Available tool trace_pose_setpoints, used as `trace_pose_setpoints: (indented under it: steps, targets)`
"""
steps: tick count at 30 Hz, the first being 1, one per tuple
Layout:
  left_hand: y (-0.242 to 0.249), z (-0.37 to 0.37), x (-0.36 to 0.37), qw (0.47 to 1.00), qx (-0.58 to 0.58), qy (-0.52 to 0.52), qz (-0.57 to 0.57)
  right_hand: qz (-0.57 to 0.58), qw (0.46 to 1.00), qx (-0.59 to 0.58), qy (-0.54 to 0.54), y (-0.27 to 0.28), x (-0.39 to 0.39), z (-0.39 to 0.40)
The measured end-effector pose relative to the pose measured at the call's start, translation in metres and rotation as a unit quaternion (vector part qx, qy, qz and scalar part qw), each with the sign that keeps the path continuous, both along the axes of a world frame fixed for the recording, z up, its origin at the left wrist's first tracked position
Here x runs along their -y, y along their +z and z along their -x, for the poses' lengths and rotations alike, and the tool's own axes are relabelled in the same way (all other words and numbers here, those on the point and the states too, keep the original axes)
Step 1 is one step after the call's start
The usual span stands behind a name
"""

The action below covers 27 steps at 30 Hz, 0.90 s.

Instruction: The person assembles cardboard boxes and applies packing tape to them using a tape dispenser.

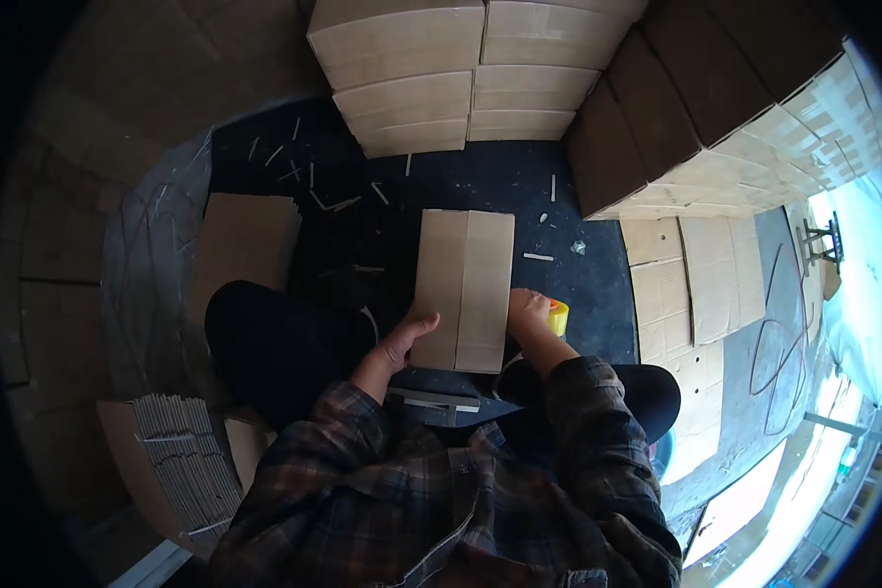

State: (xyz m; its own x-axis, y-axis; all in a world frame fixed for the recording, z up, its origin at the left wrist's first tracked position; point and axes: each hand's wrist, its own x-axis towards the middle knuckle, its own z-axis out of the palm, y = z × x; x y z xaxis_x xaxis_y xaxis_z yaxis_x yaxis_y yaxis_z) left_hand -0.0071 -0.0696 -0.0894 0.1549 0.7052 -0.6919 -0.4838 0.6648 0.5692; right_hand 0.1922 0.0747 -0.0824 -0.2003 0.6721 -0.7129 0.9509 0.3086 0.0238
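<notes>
Between my knees stands a closed cardboard box (461, 289), with a seam running lengthwise down its top. My left hand (408, 339) grips the box's lower left side, its thumb over the top edge and the other fingers hidden. Against the right side of the box, my right hand (529, 311) is closed around a yellow roll of packing tape (559, 318) with an orange core. The hand hides part of the roll.
Stacked cartons (402, 78) rise ahead, with more cartons (657, 118) on the right. Flattened cardboard (725, 279) covers the floor at right. A cardboard piece (243, 245) lies left, and a bundle of flat boxes (186, 461) sits lower left. Scraps litter the dark floor.
</notes>
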Motion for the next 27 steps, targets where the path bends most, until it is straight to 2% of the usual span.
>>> trace_pose_setpoints:
  steps: [2, 5, 8, 11, 13, 14, 18, 20, 21, 23, 24, 26, 27]
  targets:
    - [0.003, 0.001, -0.003, 1.000, -0.004, -0.006, -0.002, -0.028, 0.999, -0.010, -0.010, -0.017, -0.010, -0.009]
    - [0.000, 0.000, 0.001, 1.000, -0.002, 0.003, -0.024, -0.076, 0.982, -0.041, -0.166, 0.003, -0.047, -0.014]
    - [-0.003, 0.002, -0.002, 1.000, 0.007, -0.010, 0.015, -0.154, 0.958, -0.086, -0.225, 0.028, -0.078, 0.005]
    - [0.012, 0.004, -0.011, 0.999, -0.006, -0.006, -0.034, -0.160, 0.957, -0.101, -0.219, 0.003, -0.094, 0.027]
    - [0.009, 0.007, -0.012, 0.999, 0.041, -0.032, -0.010, -0.171, 0.931, -0.104, -0.306, -0.013, -0.094, 0.032]
    - [0.008, 0.007, -0.010, 0.999, 0.041, -0.031, -0.004, -0.166, 0.928, -0.112, -0.314, -0.020, -0.094, 0.030]
    - [0.002, 0.011, -0.011, 0.998, 0.046, -0.050, 0.001, -0.150, 0.928, -0.102, -0.327, -0.034, -0.097, 0.029]
    - [0.004, 0.010, -0.013, 0.997, 0.063, -0.048, 0.000, -0.143, 0.938, -0.093, -0.303, -0.048, -0.105, 0.023]
    - [0.009, 0.010, -0.012, 0.998, 0.035, -0.051, 0.017, -0.133, 0.954, -0.082, -0.255, -0.038, -0.107, 0.018]
    - [0.009, 0.008, -0.007, 0.998, 0.007, -0.047, 0.032, -0.192, 0.959, -0.059, -0.201, -0.019, -0.116, 0.009]
    - [0.000, 0.005, 0.000, 0.998, 0.011, -0.006, 0.058, -0.232, 0.951, -0.056, -0.197, -0.020, -0.126, 0.006]
    - [0.006, -0.001, 0.008, 0.996, 0.017, 0.035, 0.079, -0.292, 0.934, -0.139, -0.152, -0.001, -0.140, -0.001]
    - [0.026, -0.005, 0.013, 0.987, -0.037, 0.051, 0.147, -0.331, 0.920, -0.170, -0.126, 0.009, -0.144, 0.002]
